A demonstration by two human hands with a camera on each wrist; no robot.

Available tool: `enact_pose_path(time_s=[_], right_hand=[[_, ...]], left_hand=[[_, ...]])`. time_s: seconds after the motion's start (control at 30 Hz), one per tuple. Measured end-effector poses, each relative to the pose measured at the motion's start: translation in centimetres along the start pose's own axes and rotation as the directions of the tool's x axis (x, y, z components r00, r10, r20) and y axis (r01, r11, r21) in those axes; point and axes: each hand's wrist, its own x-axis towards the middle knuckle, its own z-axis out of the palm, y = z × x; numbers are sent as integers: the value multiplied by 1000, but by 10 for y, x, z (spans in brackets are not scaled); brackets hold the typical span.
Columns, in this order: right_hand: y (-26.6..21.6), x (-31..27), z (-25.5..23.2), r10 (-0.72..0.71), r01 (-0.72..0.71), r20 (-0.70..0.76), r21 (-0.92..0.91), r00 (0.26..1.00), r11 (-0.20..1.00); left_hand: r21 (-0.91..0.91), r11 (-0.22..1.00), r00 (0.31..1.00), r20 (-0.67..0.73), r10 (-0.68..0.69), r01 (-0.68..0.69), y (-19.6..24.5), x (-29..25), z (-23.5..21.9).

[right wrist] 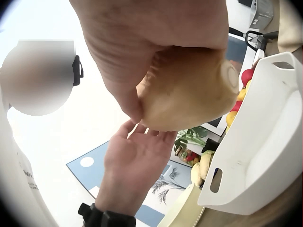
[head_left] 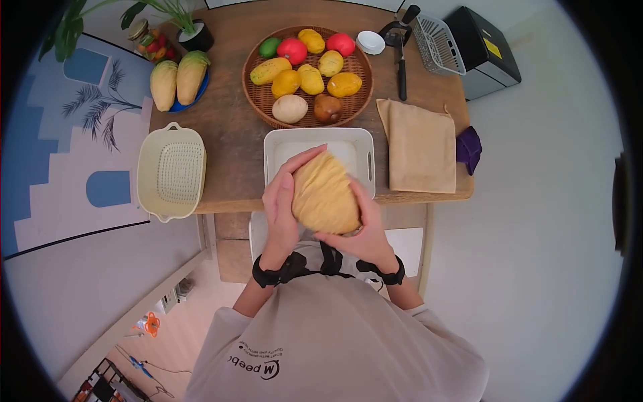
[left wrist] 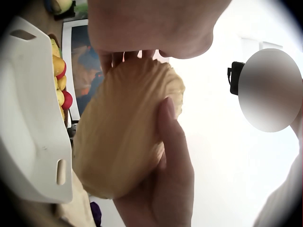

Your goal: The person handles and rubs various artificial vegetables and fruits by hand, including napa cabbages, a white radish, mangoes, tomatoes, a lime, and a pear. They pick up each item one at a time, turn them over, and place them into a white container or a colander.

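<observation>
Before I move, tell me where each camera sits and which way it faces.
Head: on the head, facing forward and down at the vegetable; left hand, right hand and shirt show.
Left wrist: on that wrist, facing the vegetable; both hands show.
Right wrist: on that wrist, facing the vegetable's other side; both hands show.
Both wrist views share the white tray.

fruit (head_left: 311, 80) in basket (head_left: 366, 74) behind tray (head_left: 281, 143); cloth (head_left: 422, 154) right; strainer (head_left: 179, 171) left, seemingly in basin (head_left: 148, 167)

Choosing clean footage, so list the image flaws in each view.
Head: dark curved borders bend the edges; the held vegetable is smeared, apparently by motion. Left wrist: glare whitens the right side, beside a blurred grey oval. Right wrist: glare whitens the left, around another blurred patch.
</observation>
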Motion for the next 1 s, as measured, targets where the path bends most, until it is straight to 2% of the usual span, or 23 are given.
enact_pose_path(time_s=[0.03, 0.17, 0.27, 0.37, 0.43, 0.47, 0.57, 0.6, 0.63, 0.7, 0.8, 0.9, 0.97, 1.0], right_hand=[[-3, -1, 1, -10, 11, 70, -17, 998, 1000], [17, -5, 3, 74, -64, -47, 187, 996, 980], [12, -7, 16, 227, -162, -106, 430, 968, 888], [11, -11, 28, 152, -76, -134, 451, 979, 889], [13, -8, 23, 193, -81, -176, 501, 965, 862], [14, -7, 22, 215, -85, -192, 526, 957, 846], [12, -5, 31, 396, -37, -287, 769, 872, 638], [9, -7, 37, 349, 22, -329, 755, 877, 656], [9, -11, 41, 349, 12, -338, 734, 874, 680], [12, -18, 45, 350, -10, -356, 688, 866, 726], [14, -10, 31, 362, -59, -309, 684, 880, 727], [7, -1, 26, 433, -50, -294, 778, 852, 626], [3, -6, 36, 403, -39, -301, 758, 864, 651], [2, -8, 39, 388, -33, -306, 747, 869, 664]], left_hand=[[-33, 999, 999, 1, -33, 33, 1, -1, 0], [-110, 993, 999, -11, -41, 40, -2, -4, 5], [-98, 995, 998, -52, -38, 33, -5, -5, 17], [-128, 991, 998, -43, -44, 38, -4, -4, 21], [-199, 979, 996, -60, -63, 50, -7, -5, 24], [-162, 986, 998, -43, -50, 42, -6, -7, 28], [-39, 999, 1000, 21, -5, 6, -5, -10, 38], [9, 1000, 999, 47, 16, -16, -8, -10, 39], [56, 998, 997, 74, 36, -40, -12, -9, 39], [15, 999, 995, 93, 37, -38, -16, -3, 36], [67, 998, 993, 117, 14, -22, -15, -5, 37], [124, 990, 991, 125, 49, -64, -12, -8, 43], [116, 986, 987, 124, 106, -120, -13, -5, 42], [70, 993, 988, 122, 90, -99, -13, -2, 39]])
